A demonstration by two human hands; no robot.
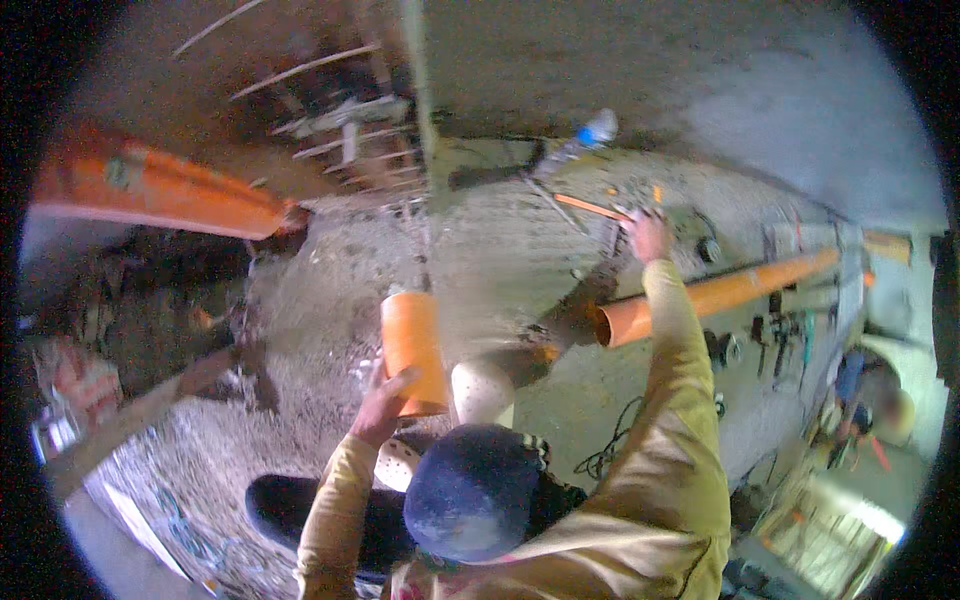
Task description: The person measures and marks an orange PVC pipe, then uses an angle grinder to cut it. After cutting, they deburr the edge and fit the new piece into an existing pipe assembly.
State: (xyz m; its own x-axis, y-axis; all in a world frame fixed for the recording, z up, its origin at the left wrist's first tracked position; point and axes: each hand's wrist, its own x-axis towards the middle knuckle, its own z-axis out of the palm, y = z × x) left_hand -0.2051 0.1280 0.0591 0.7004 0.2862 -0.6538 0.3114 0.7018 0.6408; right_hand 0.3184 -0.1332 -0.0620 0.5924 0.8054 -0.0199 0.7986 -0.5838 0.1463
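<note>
Gripping still-unfitted short orange plastic pipe [414, 350] with left hand [384, 400]; holding right hand [649, 236] at one o'clock, cannot tell grip.

No readable text — no label, number, brand or sign legible

Light: dim, uneven; bright strip [868, 514], lower right; shadow [584, 298] on floor [480, 260]; bottle [598, 131], right hand [650, 236] blurred; grain; edges bowed, black rim
</note>
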